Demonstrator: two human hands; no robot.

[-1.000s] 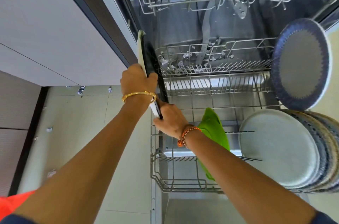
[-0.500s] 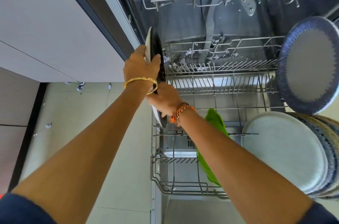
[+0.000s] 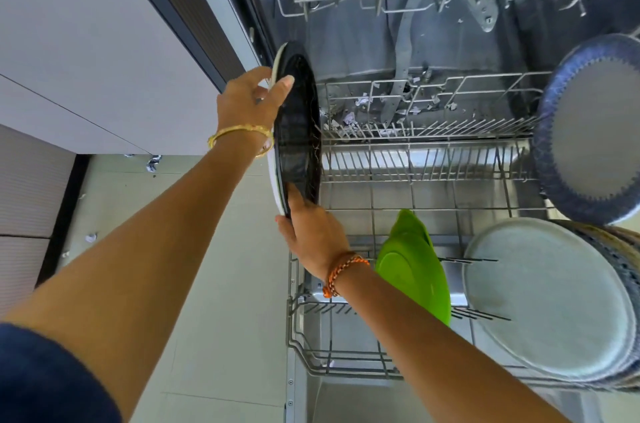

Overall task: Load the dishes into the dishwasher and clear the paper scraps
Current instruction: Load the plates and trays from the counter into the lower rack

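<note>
The pulled-out lower rack (image 3: 398,177) is filling the middle and lower right of the frame, carrying a green plate (image 3: 414,270) standing on edge at centre and a stack of pale plates (image 3: 550,298) leaning at lower right. Paper scraps (image 3: 349,118) are lying among its far tines (small, crumpled). More scraps (image 3: 153,162) are sitting on the tiled floor (image 3: 214,284) at left.

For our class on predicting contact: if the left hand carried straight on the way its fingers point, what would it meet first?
The left hand already grips the top edge of the black plate, fingers pointing into the dishwasher. Going on, it would probably meet the back wire wall of the lower rack, where paper scraps lie; depth is unclear.
</note>
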